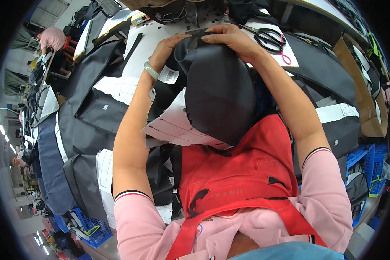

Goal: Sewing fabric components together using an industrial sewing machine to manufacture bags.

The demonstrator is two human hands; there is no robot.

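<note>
A large black fabric piece (221,86) hangs from the table edge over my lap, its surface bulging towards me. Its turned-out side shows a white backing (184,121) with dark lines. At the far edge my left hand (169,48) grips the black fabric, fingers bent over the rim. Opposite it, my right hand (234,40) pinches the same edge between thumb and fingers. Both hands are close together below the sewing machine (160,9). A white label (169,75) shows beside my left wrist, which wears a pale bangle (151,70).
Black-handled scissors (269,40) with a pink loop lie on a white board right of my hand. Stacks of dark fabric (89,108) flank me on the left. A cardboard box (359,82) and a blue crate (370,164) stand at right. Another person (53,40) sits far left.
</note>
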